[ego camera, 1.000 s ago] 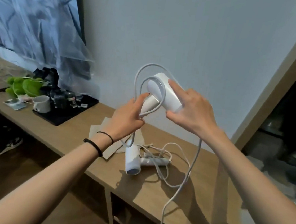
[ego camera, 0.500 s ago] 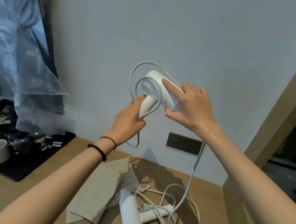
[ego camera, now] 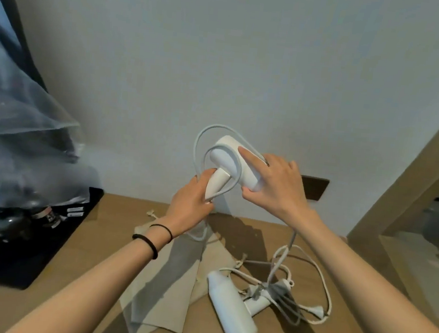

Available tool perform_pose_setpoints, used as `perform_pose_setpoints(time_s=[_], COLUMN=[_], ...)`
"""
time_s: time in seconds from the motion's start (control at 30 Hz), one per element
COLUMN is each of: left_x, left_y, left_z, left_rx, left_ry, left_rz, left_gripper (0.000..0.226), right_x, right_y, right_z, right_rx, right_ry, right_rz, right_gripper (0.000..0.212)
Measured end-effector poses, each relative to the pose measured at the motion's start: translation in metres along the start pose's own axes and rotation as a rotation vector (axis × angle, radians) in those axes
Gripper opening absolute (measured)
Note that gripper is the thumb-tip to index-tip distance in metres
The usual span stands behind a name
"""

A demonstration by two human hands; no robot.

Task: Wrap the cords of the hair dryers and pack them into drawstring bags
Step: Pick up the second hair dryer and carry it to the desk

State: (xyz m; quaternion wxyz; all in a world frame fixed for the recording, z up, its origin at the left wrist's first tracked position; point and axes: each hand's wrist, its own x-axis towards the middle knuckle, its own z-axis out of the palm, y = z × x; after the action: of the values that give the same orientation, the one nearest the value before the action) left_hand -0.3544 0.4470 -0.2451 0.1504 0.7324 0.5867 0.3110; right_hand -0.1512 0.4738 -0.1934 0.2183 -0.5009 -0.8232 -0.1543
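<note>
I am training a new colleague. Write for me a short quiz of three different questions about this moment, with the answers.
1. True or false: both hair dryers are lifted off the desk.
2. Which hand holds the handle of the raised hair dryer?
3. Multiple choice: the drawstring bags are (A) hanging on the wall, (B) lying flat on the desk, (C) in the right hand.

Key
1. False: the second hair dryer lies on the desk, its cord loose.
2. The left hand; the right hand holds the barrel.
3. B
</note>
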Motion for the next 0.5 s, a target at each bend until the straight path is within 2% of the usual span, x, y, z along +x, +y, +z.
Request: perform_pose_setpoints(time_s=[0.33,0.5], left_x=[-0.031,-0.033], left_y=[-0.068,-0.09], left_z=[0.078,0.099], left_rx=[0.166,0.221], left_ry=[-0.26,-0.348], left_rz=[-0.142,-0.25], left_gripper=[0.073,0.065], right_x=[-0.062,-0.07], right_y=[-0.006,-0.007], right_z=[0.115,0.158], right_rx=[0.204,0.282], right_ry=[-0.321,-0.5], right_rz=[0.148,0.205], right_gripper=[0.081,0.082])
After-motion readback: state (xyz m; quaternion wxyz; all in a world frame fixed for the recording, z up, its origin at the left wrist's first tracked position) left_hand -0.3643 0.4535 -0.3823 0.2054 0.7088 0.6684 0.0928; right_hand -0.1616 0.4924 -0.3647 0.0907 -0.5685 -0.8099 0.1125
